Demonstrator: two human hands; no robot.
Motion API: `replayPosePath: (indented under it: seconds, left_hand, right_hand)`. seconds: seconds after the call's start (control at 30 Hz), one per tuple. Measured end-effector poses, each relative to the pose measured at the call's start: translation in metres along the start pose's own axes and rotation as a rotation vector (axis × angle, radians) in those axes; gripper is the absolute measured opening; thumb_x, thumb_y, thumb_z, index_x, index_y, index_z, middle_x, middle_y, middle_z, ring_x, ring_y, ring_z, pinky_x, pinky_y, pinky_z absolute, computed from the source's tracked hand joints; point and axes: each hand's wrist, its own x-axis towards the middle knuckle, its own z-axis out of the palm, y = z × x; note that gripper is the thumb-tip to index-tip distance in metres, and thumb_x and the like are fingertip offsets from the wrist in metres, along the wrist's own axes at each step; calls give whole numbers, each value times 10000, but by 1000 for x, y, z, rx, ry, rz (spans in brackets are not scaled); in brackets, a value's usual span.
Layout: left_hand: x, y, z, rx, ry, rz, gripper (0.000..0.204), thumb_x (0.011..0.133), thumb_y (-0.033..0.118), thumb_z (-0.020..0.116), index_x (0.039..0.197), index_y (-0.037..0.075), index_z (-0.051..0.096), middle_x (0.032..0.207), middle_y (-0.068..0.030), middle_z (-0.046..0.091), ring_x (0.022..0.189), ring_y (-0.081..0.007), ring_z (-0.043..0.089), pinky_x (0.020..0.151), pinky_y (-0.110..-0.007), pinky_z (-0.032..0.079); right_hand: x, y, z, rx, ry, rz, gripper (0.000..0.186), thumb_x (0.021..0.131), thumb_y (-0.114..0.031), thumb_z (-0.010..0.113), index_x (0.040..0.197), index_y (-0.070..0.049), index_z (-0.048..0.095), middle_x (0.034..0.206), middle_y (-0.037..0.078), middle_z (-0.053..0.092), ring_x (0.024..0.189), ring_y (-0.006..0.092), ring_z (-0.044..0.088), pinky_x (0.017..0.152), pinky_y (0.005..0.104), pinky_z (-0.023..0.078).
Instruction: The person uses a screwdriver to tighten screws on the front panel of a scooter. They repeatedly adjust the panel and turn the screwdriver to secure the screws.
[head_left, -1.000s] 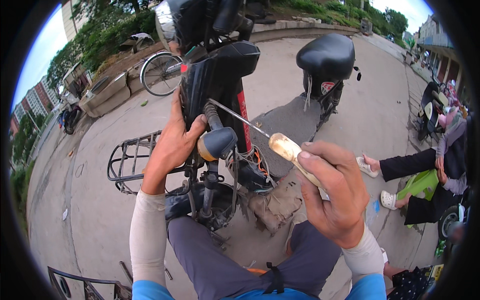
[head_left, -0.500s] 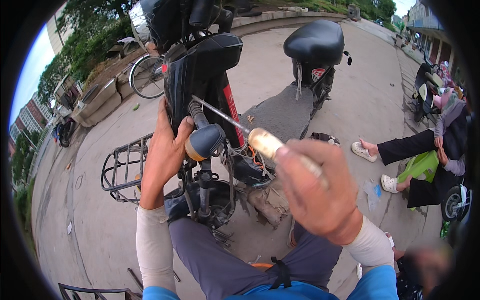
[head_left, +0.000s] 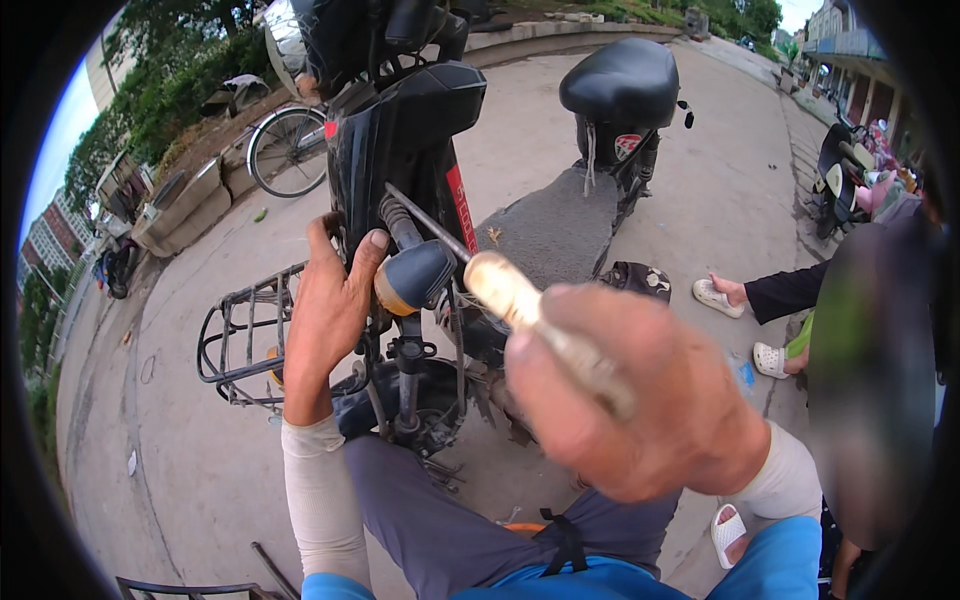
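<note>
A black electric scooter (head_left: 420, 110) stands before me, its front end between my knees. My left hand (head_left: 335, 310) grips the left edge of its front panel (head_left: 357, 190), thumb on the near side and fingers curled behind. In my right hand (head_left: 650, 390) is a screwdriver (head_left: 505, 290) with a yellowish handle, fingers wrapped round it. Its metal shaft slants up and left to the panel, the tip just above the base of the turn signal (head_left: 412, 278). That lamp has a dark and amber housing on a ribbed stalk. The tip's exact contact is hard to make out.
A black wire basket (head_left: 245, 340) lies left of the front wheel. Behind is the scooter's footboard (head_left: 555, 225) and black seat (head_left: 622, 85). At right sits a person in pale clogs (head_left: 718, 296), with another blurred figure nearer. A bicycle wheel (head_left: 290, 152) stands back left.
My right hand has come slightly nearer and lower, with the screwdriver's handle shifted left; its tip stays at the panel. A blurred figure has moved in at the right.
</note>
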Motion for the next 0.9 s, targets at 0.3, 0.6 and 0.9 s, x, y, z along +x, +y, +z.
replayPosePath:
  seconds: [0.3, 0.6, 0.9]
  left_hand:
    - [-3, 1, -2, 77, -21, -61, 682, 1131, 599, 535, 1352, -42, 460, 1095, -329, 749, 1037, -426, 763, 962, -472, 555]
    - [-2, 4, -6, -27, 5, -94, 621, 1080, 535, 648, 1163, -58, 483, 1058, -395, 708, 1025, -563, 709, 913, -551, 536]
    - [-2, -5, 1, 42, 55, -6, 678, 1087, 596, 621, 1152, -64, 483, 995, -384, 702, 960, -545, 717, 867, -561, 539]
  right_hand:
    - [4, 0, -11, 117, -52, 185, 544, 829, -6, 841, 1344, 39, 671, 1107, 240, 658, 819, 273, 684, 670, 379, 597]
    - [-24, -4, 9, 3, -21, 230, 469, 847, 11, 813, 1296, 48, 683, 1063, 212, 704, 818, 309, 726, 642, 348, 598]
    - [-14, -9, 4, 108, -26, 284, 537, 811, 117, 823, 1323, 69, 671, 1175, 254, 693, 893, 327, 713, 708, 366, 598]
